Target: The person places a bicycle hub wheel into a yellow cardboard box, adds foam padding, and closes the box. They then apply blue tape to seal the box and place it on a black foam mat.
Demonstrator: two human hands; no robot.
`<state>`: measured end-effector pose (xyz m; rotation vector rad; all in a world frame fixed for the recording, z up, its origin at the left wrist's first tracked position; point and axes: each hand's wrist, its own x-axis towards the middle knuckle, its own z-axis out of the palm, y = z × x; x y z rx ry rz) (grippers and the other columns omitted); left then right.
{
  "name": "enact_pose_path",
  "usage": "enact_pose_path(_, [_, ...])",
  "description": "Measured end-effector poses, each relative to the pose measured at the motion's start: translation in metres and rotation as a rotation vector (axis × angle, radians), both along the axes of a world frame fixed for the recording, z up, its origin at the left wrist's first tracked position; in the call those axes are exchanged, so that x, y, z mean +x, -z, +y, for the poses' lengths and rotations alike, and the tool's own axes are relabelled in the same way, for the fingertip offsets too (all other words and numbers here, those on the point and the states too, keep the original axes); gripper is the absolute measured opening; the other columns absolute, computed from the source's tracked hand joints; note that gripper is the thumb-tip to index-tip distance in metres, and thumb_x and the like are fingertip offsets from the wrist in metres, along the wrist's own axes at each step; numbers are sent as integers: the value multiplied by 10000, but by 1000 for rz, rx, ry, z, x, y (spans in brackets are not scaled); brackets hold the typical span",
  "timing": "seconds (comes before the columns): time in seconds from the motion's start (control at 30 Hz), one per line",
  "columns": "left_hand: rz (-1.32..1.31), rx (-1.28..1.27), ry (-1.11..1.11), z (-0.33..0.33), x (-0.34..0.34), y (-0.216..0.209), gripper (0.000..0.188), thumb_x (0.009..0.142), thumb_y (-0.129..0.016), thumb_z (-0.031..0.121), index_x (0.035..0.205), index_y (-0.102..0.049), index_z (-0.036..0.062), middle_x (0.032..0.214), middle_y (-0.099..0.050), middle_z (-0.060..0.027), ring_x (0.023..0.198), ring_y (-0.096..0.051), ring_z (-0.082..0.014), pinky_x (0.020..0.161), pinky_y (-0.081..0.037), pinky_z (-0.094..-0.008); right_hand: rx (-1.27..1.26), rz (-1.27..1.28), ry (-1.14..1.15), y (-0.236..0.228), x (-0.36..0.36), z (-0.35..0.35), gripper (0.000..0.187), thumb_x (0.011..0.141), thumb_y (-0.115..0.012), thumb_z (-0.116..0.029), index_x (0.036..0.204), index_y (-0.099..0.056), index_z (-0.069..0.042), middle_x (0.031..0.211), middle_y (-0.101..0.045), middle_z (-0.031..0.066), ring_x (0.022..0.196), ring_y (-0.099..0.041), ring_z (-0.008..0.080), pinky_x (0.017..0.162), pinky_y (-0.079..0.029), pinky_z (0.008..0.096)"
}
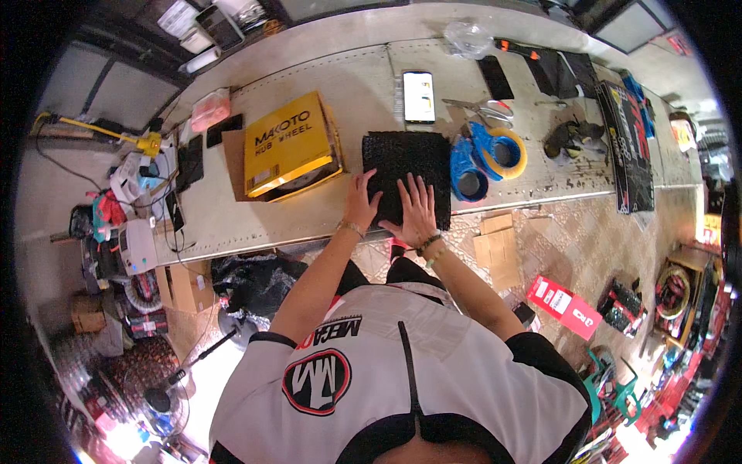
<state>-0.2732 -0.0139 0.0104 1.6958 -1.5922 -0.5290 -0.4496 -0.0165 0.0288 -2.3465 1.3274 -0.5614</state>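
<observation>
Black, bumpy, rectangular plastic-looking packet (407,158) lies at the front edge of the pale, worn surface (355,81), between a yellow cardboard box (290,147) and a blue tape dispenser with a yellow roll (483,143); of the two hands, the left hand (360,203) rests at its left edge, fingers parted; the right hand (418,210) lies flat on it, fingers spread wide; neither seems to grip it, though thumb contact is hard to make out; a phone with a lit screen (418,97) lies just beyond.

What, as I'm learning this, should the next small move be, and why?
Perhaps move the right hand to the blue tape dispenser, left hand steadying the black bubble wrap: both hands rest open on it, the dispenser beside its right edge.
</observation>
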Motion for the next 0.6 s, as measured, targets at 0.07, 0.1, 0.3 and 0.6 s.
enact_pose_path(0.07, [-12, -64, -128, 14, 13, -14, 295, 790, -631, 37, 1068, -531, 43, 1021, -538, -171, 944, -519, -365, 870, -422, -429, 56, 208, -26, 1, 9, -7, 1172, 602, -655, -700, 1462, -198, -47, 1523, -118, 208, 1400, -102, 406, 1106, -73, 592])
enact_pose_path(0.1, [-60, -59, -175, 24, 26, -25, 270, 786, -628, 30, 1037, -530, 39, 981, -546, -156, 906, -522, -349, 839, -428, -422, 63, 254, -61, 4, 8, -9, 1180, 603, -655, -700, 1466, -184, -46, 1530, -93, 204, 1404, -87, 406, 1099, -63, 608])
enact_pose_path(0.3, [-376, -353, -210, 6, 135, -108, 269, 782, -614, 48, 1044, -558, 68, 1001, -579, -116, 924, -537, -348, 829, -439, -442, -119, 536, -272, 34, -12, -10, 1075, 603, -742, -539, 1478, -209, -213, 1562, -66, 97, 1417, -54, 403, 1059, -94, 673])
enact_pose_path(0.6, [-405, -201, -80, -134, 270, -94, 389, 844, -613, 219, 1220, -548, 140, 1389, -415, -79, 1293, -370, -308, 1060, -326, -452, 459, -1512, 605, -104, 32, -23, 481, 922, -522, -361, 1264, -487, -24, 1211, -562, 114, 1112, -536, 264, 963, -419, 416])
